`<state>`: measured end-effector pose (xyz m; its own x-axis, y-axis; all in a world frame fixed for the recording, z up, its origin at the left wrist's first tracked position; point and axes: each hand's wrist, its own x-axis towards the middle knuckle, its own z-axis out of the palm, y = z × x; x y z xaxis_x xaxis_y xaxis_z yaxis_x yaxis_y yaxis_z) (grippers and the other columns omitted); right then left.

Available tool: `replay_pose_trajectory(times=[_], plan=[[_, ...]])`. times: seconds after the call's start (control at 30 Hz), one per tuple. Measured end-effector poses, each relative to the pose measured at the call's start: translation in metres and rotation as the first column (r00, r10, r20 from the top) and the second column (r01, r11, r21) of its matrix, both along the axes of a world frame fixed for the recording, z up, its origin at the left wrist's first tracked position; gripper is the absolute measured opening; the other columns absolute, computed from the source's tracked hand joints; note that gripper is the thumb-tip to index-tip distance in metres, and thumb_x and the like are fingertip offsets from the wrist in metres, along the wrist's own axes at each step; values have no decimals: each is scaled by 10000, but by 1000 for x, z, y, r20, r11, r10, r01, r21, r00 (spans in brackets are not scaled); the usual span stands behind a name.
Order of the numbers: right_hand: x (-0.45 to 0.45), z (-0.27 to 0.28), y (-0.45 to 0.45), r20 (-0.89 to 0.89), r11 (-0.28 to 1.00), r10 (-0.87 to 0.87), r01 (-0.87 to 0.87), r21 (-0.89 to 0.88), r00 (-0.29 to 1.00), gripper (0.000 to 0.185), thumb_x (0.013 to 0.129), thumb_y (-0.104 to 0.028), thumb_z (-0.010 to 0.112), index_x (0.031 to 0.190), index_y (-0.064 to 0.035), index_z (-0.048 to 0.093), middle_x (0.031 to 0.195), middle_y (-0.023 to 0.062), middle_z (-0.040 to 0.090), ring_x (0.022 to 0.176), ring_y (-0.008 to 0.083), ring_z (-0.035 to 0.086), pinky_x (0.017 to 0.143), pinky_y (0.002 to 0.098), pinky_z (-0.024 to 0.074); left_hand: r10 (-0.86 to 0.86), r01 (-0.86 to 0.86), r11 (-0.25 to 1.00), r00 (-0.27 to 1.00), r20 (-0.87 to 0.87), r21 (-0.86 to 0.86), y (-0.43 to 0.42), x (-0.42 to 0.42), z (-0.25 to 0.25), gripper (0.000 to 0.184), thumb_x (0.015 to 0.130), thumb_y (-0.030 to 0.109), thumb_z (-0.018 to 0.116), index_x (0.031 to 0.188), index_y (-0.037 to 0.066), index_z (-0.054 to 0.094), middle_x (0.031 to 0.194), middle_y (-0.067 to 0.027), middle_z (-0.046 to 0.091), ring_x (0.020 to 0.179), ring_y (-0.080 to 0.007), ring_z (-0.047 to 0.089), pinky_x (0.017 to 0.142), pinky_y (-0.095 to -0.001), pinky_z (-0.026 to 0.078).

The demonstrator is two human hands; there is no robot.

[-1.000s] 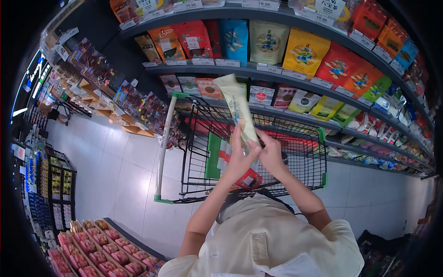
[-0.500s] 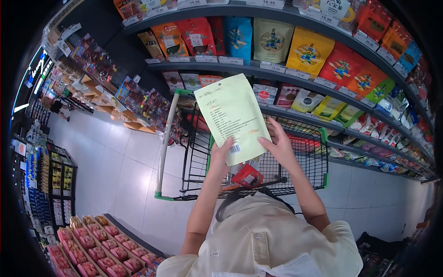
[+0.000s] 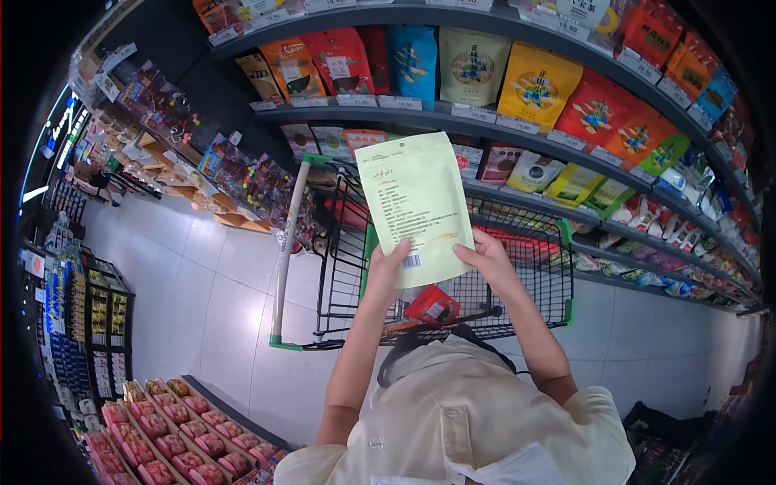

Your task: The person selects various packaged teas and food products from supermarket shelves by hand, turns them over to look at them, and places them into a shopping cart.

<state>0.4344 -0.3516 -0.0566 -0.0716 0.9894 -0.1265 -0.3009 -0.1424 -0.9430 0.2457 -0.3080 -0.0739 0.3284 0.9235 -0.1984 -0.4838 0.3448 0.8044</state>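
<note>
A pale green pouch is held up in front of me, its printed back with a barcode facing me. My left hand grips the lower left edge, thumb on the front. On the lower right edge, my right hand is closed with its thumb pressed on the face. The fingers behind the pouch are partly hidden. Beneath it stands a black wire shopping cart with green corners, and a red packet lies inside.
Curved shelves ahead hold colourful pouches above price tags. Hanging packets line a rack at the left. Pink packages fill a slanted display at the lower left. The cart's grey handle is left of me, over pale floor tiles.
The pouch has turned slightly more upright, its top shifting to the right. My right hand's fingers have closed in around its edge. The cart has hardly moved in view.
</note>
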Motion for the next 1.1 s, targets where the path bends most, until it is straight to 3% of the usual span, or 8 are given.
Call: replay_pose_trajectory(times=[0.17,0.27,0.5,0.63,0.77,0.97,1.0,1.1], plan=[[12,-15,-5,-63,995,6,-12,-103,998,335,823,-98,583,1130,8,500,982,77,617,864,115,587,780,248,452,-31,26,999,992,-120,-46,-1,-4,-13,342,866,176,535,1127,-42,497,1040,-94,583,897,-135,563,781,-271,450],[31,-29,-13,-86,984,-99,84,-160,991,358,795,-111,611,1126,-7,521,966,78,626,835,116,593,738,254,463,-347,350,934,832,-432,-75,-4,-22,-19,339,870,206,533,1113,-29,513,1007,-80,602,879,-126,569,772,-269,451],[54,-92,-67,388,982,68,6,-187,919,223,764,-106,633,956,10,630,845,60,655,736,89,582,660,249,462,-562,693,721,559,-610,-29,-22,-36,-108,281,847,135,563,1076,-28,551,927,-44,611,809,-79,551,732,-225,452],[44,-114,-84,883,989,-38,-108,100,467,188,762,-180,585,866,-35,645,736,128,634,646,261,611,617,353,476,-437,515,857,738,-515,10,-35,-8,-119,193,840,108,565,966,-35,592,826,-35,609,755,-79,548,691,-221,450],[52,-144,-80,911,998,58,12,-69,408,191,741,-257,572,810,-98,652,683,131,609,671,321,590,610,410,466,-257,479,866,671,-696,142,-31,14,-174,205,816,109,579,1000,18,588,746,-68,619,712,-115,589,670,-243,462],[85,-207,-56,973,989,135,-79,-122,188,168,706,-262,590,686,-98,618,636,133,593,653,331,588,626,431,468,-28,592,784,338,-941,189,-14,70,-242,219,765,156,575,964,64,588,850,-207,610,808,-348,596,718,-407,471],[91,-222,-49,980,985,160,-77,-152,119,149,699,-238,580,718,-102,637,671,141,608,682,325,598,649,434,471,-8,574,782,399,-917,243,-15,75,-238,253,768,166,556,1005,78,568,884,-207,609,836,-375,579,735,-449,461],[102,-262,-25,982,985,165,39,-169,93,156,681,-164,533,748,-83,649,728,132,628,702,317,610,645,430,483,20,600,776,286,-958,195,-16,84,-228,306,769,174,548,1061,85,541,900,-212,604,847,-374,577,755,-450,462]])
